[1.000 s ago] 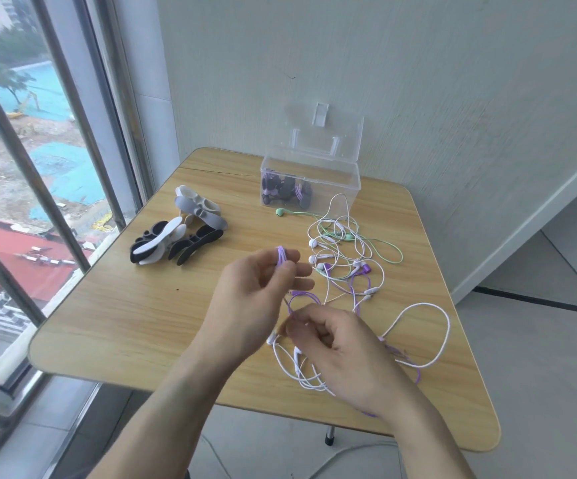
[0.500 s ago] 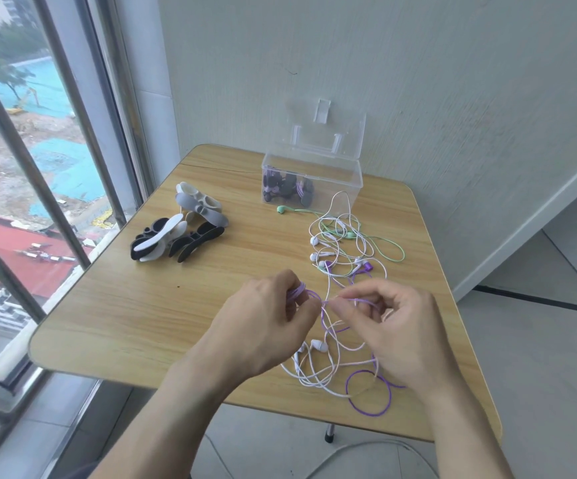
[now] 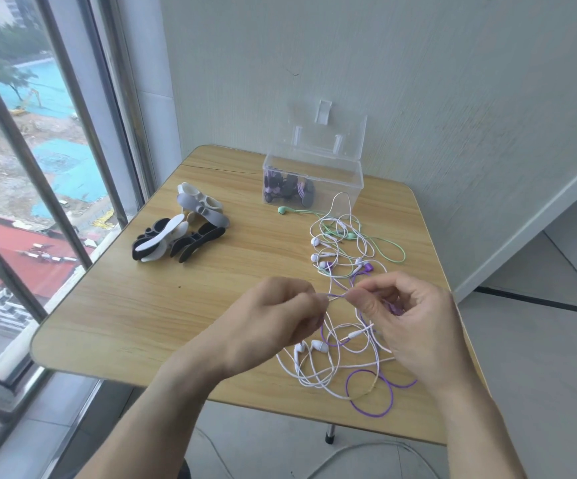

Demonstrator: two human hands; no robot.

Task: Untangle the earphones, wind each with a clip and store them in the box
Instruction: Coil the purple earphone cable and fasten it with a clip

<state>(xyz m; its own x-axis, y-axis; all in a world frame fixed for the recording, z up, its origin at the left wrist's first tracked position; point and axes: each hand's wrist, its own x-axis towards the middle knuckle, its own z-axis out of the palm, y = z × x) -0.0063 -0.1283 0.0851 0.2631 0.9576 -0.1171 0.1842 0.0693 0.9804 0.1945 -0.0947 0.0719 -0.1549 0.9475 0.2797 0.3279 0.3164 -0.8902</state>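
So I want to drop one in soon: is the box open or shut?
Open. The box has its clear lid tipped back against the wall, and wound earphones already lie inside.

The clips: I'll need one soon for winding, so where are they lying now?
In the head view, the clips lie piled on the table's left side by the window, left of the clear box, untouched by both hands.

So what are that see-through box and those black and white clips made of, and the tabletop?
The box looks like clear hard plastic: you see wound earphones through its glossy walls. The clips seem soft and matte, perhaps silicone or rubber; hard to be sure. The table shows pale wood grain, though it may be a laminate print.
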